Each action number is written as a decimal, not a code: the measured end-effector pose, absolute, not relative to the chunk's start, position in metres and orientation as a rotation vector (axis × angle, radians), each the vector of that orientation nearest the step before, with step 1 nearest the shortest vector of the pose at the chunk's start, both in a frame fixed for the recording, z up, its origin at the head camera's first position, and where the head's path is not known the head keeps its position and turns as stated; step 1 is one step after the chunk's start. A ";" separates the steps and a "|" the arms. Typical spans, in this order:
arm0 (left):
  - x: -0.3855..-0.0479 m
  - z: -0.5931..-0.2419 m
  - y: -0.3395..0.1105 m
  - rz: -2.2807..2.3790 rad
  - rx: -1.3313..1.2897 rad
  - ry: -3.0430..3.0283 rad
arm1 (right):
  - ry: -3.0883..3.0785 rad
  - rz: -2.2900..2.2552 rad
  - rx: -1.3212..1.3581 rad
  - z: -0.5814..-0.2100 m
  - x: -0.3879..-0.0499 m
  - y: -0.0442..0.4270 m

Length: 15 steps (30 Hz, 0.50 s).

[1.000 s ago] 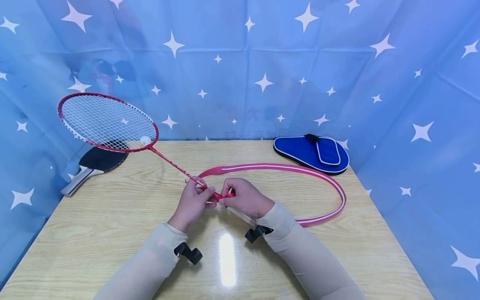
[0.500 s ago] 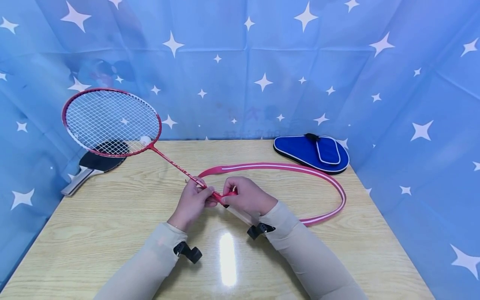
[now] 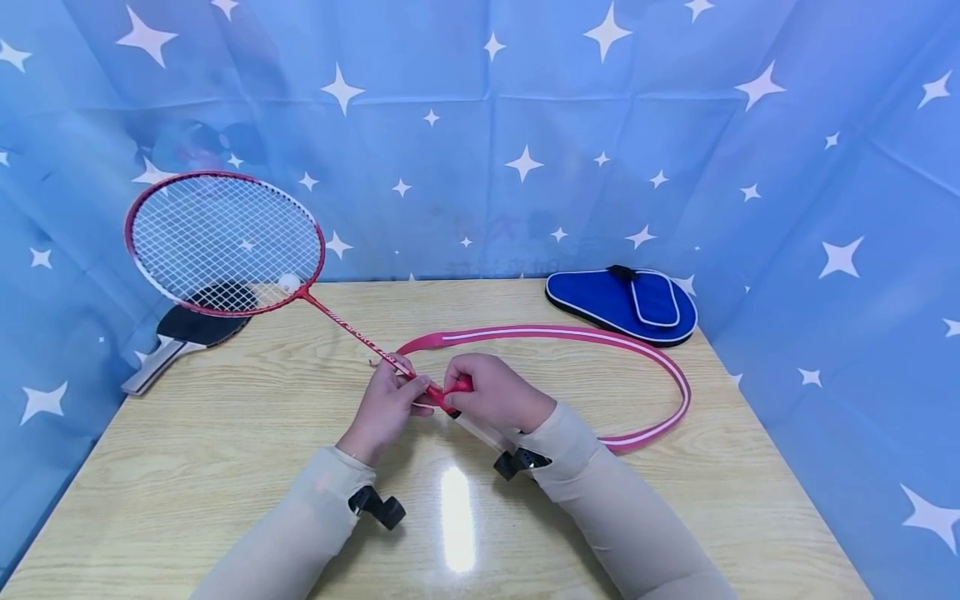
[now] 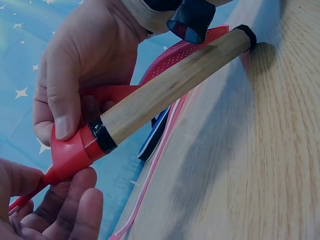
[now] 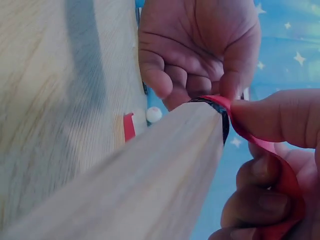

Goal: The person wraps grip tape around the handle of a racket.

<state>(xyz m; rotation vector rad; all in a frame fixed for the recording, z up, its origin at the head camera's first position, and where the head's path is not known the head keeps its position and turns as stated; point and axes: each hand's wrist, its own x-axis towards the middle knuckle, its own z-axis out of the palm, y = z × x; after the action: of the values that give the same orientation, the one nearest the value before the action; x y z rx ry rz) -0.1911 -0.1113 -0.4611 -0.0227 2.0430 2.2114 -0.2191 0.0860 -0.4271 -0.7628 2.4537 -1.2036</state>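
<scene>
In the head view a red and white badminton racket (image 3: 348,329) slants across the table, its strung head up at the left. My left hand (image 3: 381,412) pinches the shaft just above the handle. The handle (image 4: 175,85) is bare wood with a black band at each end, clearest in the left wrist view. My right hand (image 3: 498,392) pinches a red grip tape (image 5: 287,195) against the handle's top end, beside the upper black band. Part of the tape lies in the right fingers. A long pink loop of tape (image 3: 540,332) with a white stripe curves over the table.
A black table tennis bat (image 3: 202,323) lies at the left, partly behind the racket's strings. Near it is a white ball (image 3: 288,283). At the back right lies a blue zipped bat case (image 3: 600,296). A starred blue curtain (image 3: 450,192) hangs behind the table (image 3: 225,467).
The racket has turned about its shaft, so its head looks fuller and more shaft lettering shows. My right hand has shifted slightly right, exposing the black band. The left hand stays nearly in place.
</scene>
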 end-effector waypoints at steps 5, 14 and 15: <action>-0.191 -0.462 -0.112 2.201 -0.009 2.049 | 2.407 -1.266 -0.726 -0.424 -0.218 0.086; -0.191 -0.462 -0.114 2.175 0.004 2.045 | 2.367 -1.329 -0.722 -0.427 -0.219 0.088; -0.191 -0.461 -0.114 2.176 0.006 2.043 | 2.366 -1.336 -0.722 -0.428 -0.219 0.087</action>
<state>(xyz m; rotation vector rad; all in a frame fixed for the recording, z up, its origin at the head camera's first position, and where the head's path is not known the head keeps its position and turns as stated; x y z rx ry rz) -0.1912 -0.1137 -0.4615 0.0058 2.0433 2.1755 -0.2189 0.0874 -0.4277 -0.7223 2.3659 -1.3357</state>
